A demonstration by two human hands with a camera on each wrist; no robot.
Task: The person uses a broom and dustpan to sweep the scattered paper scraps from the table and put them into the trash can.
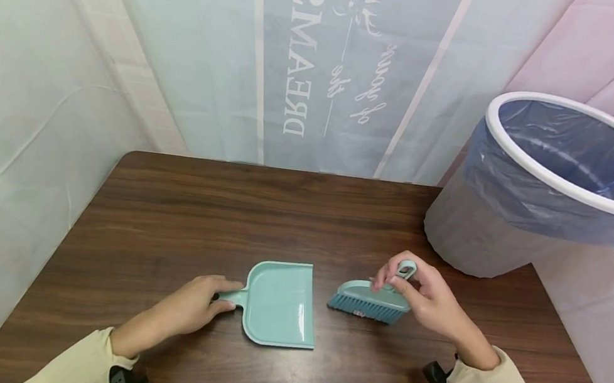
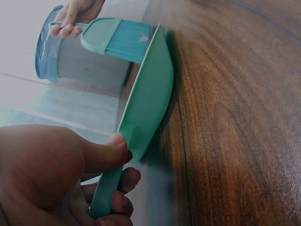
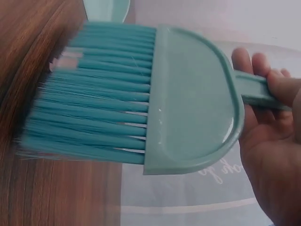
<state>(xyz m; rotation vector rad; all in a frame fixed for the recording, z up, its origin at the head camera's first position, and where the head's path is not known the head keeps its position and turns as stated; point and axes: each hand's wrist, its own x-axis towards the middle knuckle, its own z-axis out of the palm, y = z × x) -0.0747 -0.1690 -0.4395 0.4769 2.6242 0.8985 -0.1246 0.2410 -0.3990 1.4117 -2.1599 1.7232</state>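
A mint-green dustpan (image 1: 278, 305) lies on the table with its wide edge facing right. Its short handle is gripped between the thumb and fingers of my left hand (image 1: 194, 302), as the left wrist view also shows. To the right of the pan, my right hand (image 1: 423, 293) holds a matching hand brush (image 3: 197, 101) by its handle. The brush's teal bristles (image 3: 103, 94) point down at the table, apart from the pan's edge in the head view. A small pale pinkish scrap (image 3: 68, 61) shows at the bristle tips; its kind is unclear.
A grey bin (image 1: 472, 235) with a white rim and a bluish plastic liner (image 1: 555, 210) stands at the table's back right corner. The dark wood table (image 1: 197, 204) ends at a printed curtain (image 1: 211, 79) behind. Pale sheets hang at both sides.
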